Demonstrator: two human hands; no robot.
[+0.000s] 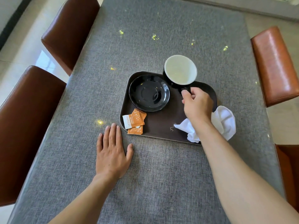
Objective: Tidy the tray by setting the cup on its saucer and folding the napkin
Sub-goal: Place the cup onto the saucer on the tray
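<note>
A dark brown tray (pixel 161 126) lies on the grey table. On its left part sits an empty black saucer (pixel 148 92). My right hand (pixel 196 105) grips the handle of a black cup (pixel 180 70) with a white inside. The cup is lifted and tilted above the tray's far edge, right of the saucer. A crumpled white napkin (pixel 224 122) lies at the tray's near right corner, partly hidden by my right forearm. My left hand (pixel 111 152) rests flat on the table, fingers apart, just left of the tray's near corner.
Two orange sachets (pixel 135 121) lie at the tray's near left corner. Brown leather chairs stand on the left (pixel 32 120) and orange-brown ones on the right (pixel 275 65) of the grey table (pixel 145 183).
</note>
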